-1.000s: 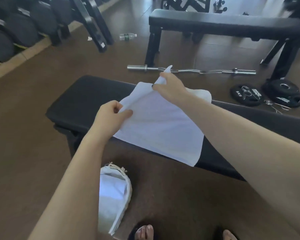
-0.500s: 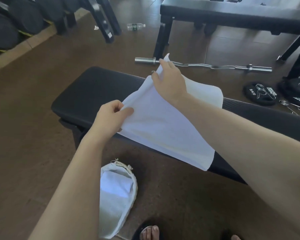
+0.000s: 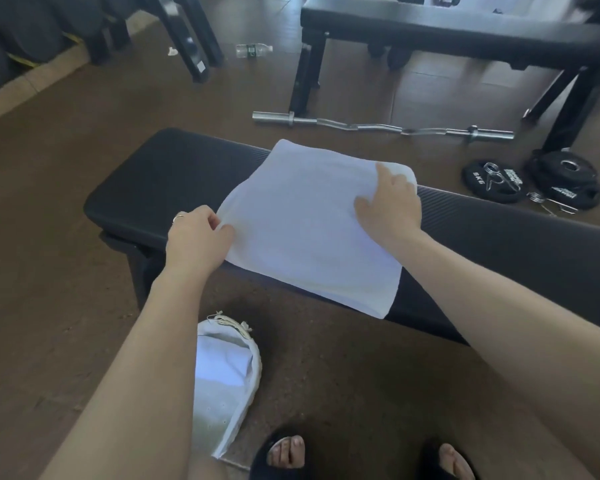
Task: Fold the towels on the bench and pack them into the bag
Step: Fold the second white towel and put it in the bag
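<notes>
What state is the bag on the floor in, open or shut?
Open. The bag lies on the floor with its mouth gaping, and a white towel shows inside.

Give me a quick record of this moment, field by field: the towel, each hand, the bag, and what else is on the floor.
towel: white towel spread flat on the black bench, near edge overhanging
left hand: left hand pinches the towel's left corner
right hand: right hand lies on the towel near its far right corner, fingers straight
bag: white bag on the floor, open, with white cloth inside
floor: curl bar, weight plates, water bottle
</notes>
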### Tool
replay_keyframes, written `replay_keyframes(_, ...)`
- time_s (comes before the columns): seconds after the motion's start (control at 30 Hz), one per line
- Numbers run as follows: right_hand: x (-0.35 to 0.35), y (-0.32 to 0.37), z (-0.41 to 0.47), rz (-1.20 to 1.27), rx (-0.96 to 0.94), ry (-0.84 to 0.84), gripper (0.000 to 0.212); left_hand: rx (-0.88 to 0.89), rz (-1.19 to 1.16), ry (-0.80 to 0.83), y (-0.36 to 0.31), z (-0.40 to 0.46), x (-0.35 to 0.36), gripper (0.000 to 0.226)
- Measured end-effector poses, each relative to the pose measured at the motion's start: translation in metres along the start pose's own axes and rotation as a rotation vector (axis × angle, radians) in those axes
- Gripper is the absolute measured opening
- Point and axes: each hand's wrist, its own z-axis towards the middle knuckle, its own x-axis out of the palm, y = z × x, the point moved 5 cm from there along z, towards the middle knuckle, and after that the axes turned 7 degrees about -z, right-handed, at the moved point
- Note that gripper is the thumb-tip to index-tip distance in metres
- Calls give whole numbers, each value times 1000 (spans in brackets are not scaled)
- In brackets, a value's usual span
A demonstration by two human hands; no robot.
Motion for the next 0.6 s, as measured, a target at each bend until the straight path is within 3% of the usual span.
replay_keyframes(0.1,-11,-30,-22,29,150,46,68,-15,-3,9,4,0,-1,13)
replay_keyframes(0.2,-20,-47,-44,245,281,138,64,-25,14,13,2,-4,0,14)
replay_keyframes(0.37,-29,-44,-81,379,266,303,55,-32,-41,11,-3,-13,0,16)
replay_keyframes(0.6,-25,-47,-106,615,338,329,66,-37,-159,34,-15,-30,-1,26)
